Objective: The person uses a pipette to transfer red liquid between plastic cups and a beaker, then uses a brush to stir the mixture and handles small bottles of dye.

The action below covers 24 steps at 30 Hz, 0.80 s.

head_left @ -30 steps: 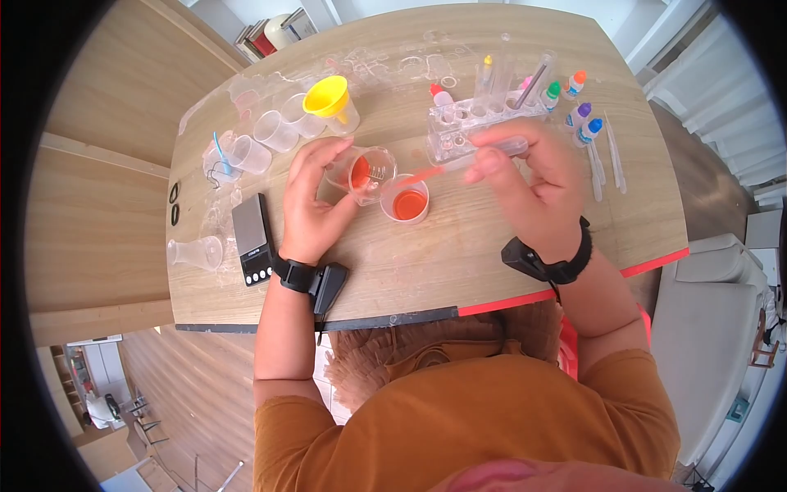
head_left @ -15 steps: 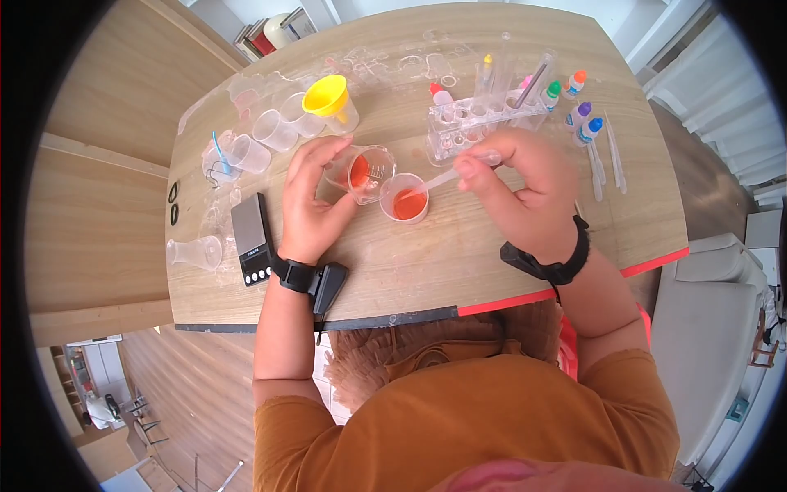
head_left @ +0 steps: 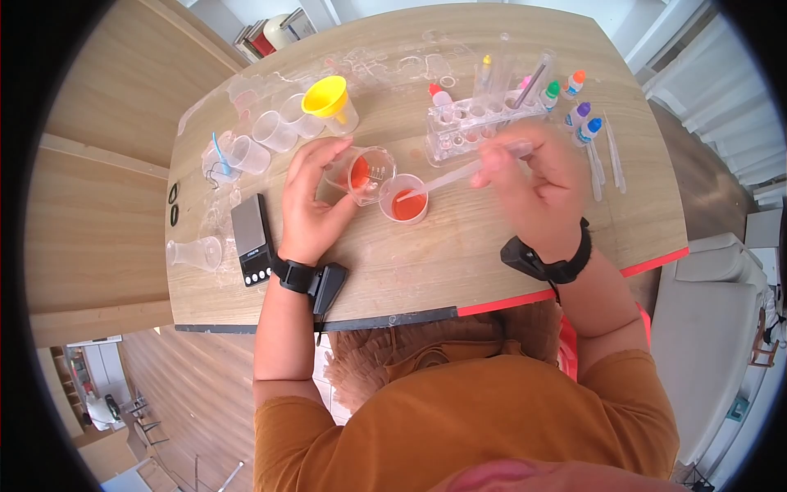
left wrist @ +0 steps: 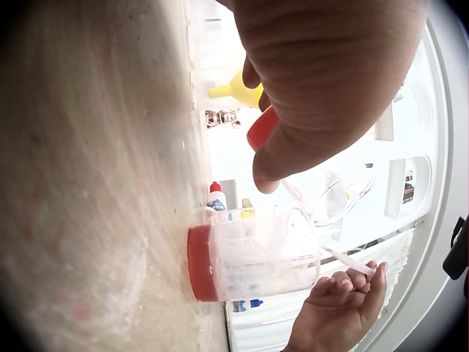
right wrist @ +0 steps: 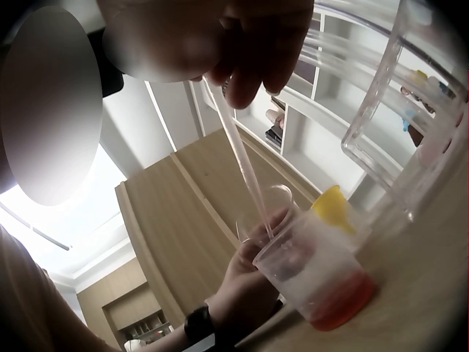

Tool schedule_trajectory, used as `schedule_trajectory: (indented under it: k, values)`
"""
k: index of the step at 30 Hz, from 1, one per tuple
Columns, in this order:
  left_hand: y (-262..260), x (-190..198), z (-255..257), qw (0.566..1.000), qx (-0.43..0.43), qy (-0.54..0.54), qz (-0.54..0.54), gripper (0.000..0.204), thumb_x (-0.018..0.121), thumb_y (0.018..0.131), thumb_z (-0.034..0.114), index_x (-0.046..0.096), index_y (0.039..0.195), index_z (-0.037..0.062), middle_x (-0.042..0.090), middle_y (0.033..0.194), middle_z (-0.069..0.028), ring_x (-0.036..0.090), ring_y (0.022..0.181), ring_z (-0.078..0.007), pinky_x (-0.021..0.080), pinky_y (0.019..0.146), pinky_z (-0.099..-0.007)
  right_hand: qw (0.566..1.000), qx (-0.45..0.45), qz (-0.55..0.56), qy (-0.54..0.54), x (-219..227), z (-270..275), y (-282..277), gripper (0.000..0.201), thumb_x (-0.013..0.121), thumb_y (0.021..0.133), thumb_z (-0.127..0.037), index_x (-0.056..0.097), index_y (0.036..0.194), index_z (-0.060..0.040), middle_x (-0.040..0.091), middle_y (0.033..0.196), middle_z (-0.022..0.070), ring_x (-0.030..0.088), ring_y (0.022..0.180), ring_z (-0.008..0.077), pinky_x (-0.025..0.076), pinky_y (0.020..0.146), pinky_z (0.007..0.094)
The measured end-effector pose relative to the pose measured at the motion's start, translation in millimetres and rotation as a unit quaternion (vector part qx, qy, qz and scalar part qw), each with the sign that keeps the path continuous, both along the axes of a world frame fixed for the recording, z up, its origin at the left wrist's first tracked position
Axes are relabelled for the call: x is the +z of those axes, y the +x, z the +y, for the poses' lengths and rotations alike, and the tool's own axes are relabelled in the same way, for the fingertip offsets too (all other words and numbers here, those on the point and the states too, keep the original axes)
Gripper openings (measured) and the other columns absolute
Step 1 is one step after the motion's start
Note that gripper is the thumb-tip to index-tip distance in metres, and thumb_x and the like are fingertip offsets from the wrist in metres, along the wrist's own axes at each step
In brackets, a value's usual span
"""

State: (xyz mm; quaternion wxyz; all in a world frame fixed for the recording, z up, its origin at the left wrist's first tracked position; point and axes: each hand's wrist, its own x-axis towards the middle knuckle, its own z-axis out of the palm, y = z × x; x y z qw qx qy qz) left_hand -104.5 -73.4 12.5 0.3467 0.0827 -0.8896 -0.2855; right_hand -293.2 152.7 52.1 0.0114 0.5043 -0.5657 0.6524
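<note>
My left hand (head_left: pixel 310 209) holds a clear graduated beaker (head_left: pixel 375 174) with orange-red liquid in it, tilted toward the right. Beside it on the table stands a translucent plastic cup (left wrist: pixel 267 253), a shallow layer of the same red liquid at its bottom. In my right hand (head_left: pixel 537 184), a plastic dropper (head_left: pixel 459 175) is pinched between thumb and fingers and slants down to the left. Its tip is at the cup's mouth in the right wrist view, and its stem looks pale. The right fingers partly cover the dropper's bulb.
Behind the right hand stands a clear test-tube rack (head_left: pixel 447 139), with several colour-capped bottles (head_left: pixel 590 131) around it. A yellow funnel (head_left: pixel 328 98) sits in a cup at the back, near several plastic cups (head_left: pixel 275 131). Left are a black scale (head_left: pixel 252 234) and a flask (head_left: pixel 197 252).
The dropper, red-filled a second ago near the beaker, dipped into the cup and now looks pale. The right hand has since drawn slightly back up and right. The left hand has stayed still.
</note>
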Motion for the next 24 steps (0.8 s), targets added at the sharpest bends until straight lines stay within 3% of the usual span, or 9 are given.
schedule_trajectory:
  k: [1,3,4,9,16,24]
  values:
    - [0.1,-0.2,-0.2,1.000,-0.002,-0.001,0.001,0.062,0.091,0.075,0.003,0.069,0.133,0.0051,0.069,0.130,-0.0132,0.066,0.117,-0.0285,0.054,0.097,-0.0382,1.000,0.000,0.000,0.000,0.5,0.2,1.8,0.009,0.078,0.096,-0.006,0.072,0.100,-0.0005,0.075,0.087,0.0064,0.072,0.073,0.0131,0.057,0.069,0.0273]
    - [0.1,0.1,-0.1,1.000,-0.003,-0.003,0.002,0.062,0.091,0.075,0.002,0.069,0.133,0.0052,0.069,0.130,-0.0132,0.066,0.118,-0.0287,0.054,0.097,-0.0382,0.989,0.046,-0.134,-0.029,1.7,1.0,6.6,0.012,0.077,0.096,-0.005,0.073,0.107,-0.0003,0.077,0.091,0.0064,0.073,0.075,0.0123,0.057,0.070,0.0271]
    - [0.0,0.3,-0.1,1.000,-0.004,-0.005,0.003,0.062,0.091,0.075,0.002,0.069,0.133,0.0054,0.069,0.130,-0.0133,0.066,0.118,-0.0290,0.054,0.098,-0.0383,0.989,0.046,-0.134,-0.029,1.8,0.2,5.6,0.012,0.077,0.096,-0.005,0.073,0.107,-0.0003,0.077,0.091,0.0064,0.073,0.075,0.0123,0.057,0.070,0.0271]
    - [-0.2,0.3,0.2,1.000,-0.006,-0.006,0.012,0.063,0.090,0.073,0.003,0.069,0.132,0.0056,0.070,0.131,-0.0123,0.065,0.112,-0.0251,0.052,0.097,-0.0360,0.992,0.039,0.104,0.066,1.6,-6.1,4.3,0.021,0.078,0.095,-0.009,0.076,0.116,-0.0052,0.078,0.101,0.0089,0.076,0.079,0.0195,0.058,0.074,0.0313]
    - [1.4,0.8,-0.3,1.000,-0.014,-0.012,0.014,0.063,0.089,0.075,0.003,0.068,0.134,0.0062,0.070,0.133,-0.0131,0.065,0.118,-0.0269,0.053,0.099,-0.0372,0.983,0.074,0.126,0.109,-3.4,-9.9,9.7,0.022,0.079,0.094,-0.012,0.076,0.116,-0.0078,0.076,0.097,0.0082,0.073,0.087,0.0256,0.057,0.072,0.0349]
    - [1.4,0.7,0.2,1.000,-0.016,-0.012,0.019,0.062,0.090,0.076,0.004,0.069,0.135,0.0065,0.069,0.133,-0.0133,0.065,0.117,-0.0269,0.053,0.098,-0.0373,0.984,0.059,0.127,0.107,-4.8,-9.2,11.0,0.016,0.077,0.093,-0.008,0.078,0.110,-0.0060,0.074,0.092,0.0081,0.071,0.079,0.0255,0.056,0.069,0.0353]
